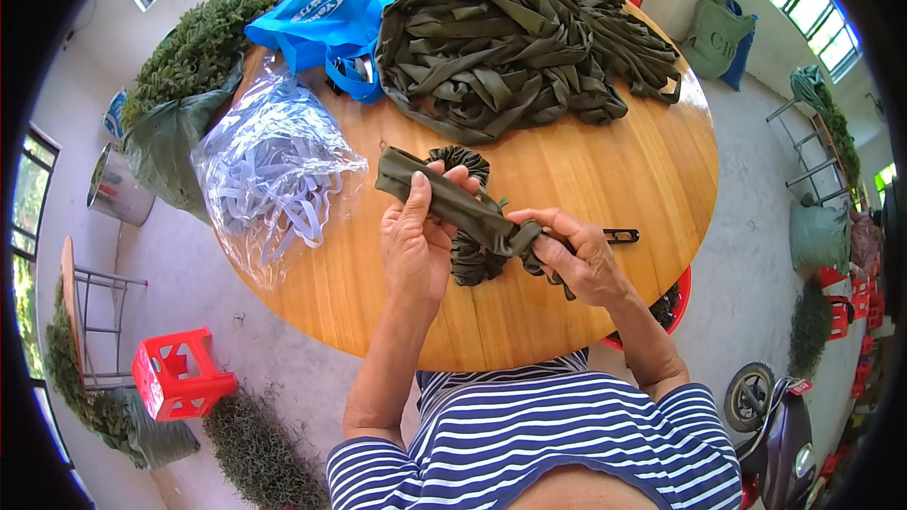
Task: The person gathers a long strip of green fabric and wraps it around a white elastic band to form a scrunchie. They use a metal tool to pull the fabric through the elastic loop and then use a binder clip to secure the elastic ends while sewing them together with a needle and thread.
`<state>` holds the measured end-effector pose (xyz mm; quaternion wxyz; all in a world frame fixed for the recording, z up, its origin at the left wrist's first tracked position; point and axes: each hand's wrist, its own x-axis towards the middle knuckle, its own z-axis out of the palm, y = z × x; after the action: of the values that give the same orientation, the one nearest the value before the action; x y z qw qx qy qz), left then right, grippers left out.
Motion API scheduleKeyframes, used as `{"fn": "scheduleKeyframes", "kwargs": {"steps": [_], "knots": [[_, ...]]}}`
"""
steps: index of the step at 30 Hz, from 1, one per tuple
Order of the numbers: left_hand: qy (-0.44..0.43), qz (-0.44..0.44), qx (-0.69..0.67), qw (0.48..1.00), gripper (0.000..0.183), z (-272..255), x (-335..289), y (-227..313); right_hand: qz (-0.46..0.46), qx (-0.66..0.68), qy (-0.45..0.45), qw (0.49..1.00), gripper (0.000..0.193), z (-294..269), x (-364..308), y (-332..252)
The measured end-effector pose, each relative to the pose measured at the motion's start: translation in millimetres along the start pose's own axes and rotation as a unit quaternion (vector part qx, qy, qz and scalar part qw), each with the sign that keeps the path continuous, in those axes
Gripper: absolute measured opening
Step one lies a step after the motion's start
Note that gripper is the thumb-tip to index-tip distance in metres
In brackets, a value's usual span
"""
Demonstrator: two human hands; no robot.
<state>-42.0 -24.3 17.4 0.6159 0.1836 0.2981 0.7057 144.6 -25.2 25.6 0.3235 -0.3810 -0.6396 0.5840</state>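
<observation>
Over the front middle of the table, a dark olive fabric tube (444, 208) is stretched between both hands. My left hand (416, 250) is closed on its wide, flat end, thumb on top and fingers behind. The other end is bunched up where my right hand (586, 260) pinches it; whether anything is inside the cloth cannot be seen. Gathered scrunchies (477, 264) of the same olive cloth lie on the table behind and below the tube, partly covered by it. A slim black tool (621, 236) lies just right of my right hand, its near end hidden.
The round wooden table (661, 189) carries a big heap of olive fabric strips (491, 38), a blue bag (326, 19) and a clear plastic bag (274, 170) with pale elastic bands. A red stool (184, 373) stands at left, a scooter (779, 444) at lower right.
</observation>
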Motion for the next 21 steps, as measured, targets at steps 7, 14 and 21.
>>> {"fn": "scheduleKeyframes", "kwargs": {"steps": [7, 14, 21], "knots": [[0.020, -0.082, 0.025, 0.996, 0.021, -4, -12, -40, 0.026, 0.031, -0.013, 0.999, 0.029, -1, 10, 7], [-0.010, -0.068, 0.176, 0.982, 0.025, -2, -8, -46, -0.090, -0.194, 0.066, 0.975, 0.037, 6, 14, -1], [-0.130, -0.049, -0.145, 0.980, 0.046, 3, -3, -8, -0.021, -0.004, 0.009, 1.000, 0.033, -4, 3, -14]]}}
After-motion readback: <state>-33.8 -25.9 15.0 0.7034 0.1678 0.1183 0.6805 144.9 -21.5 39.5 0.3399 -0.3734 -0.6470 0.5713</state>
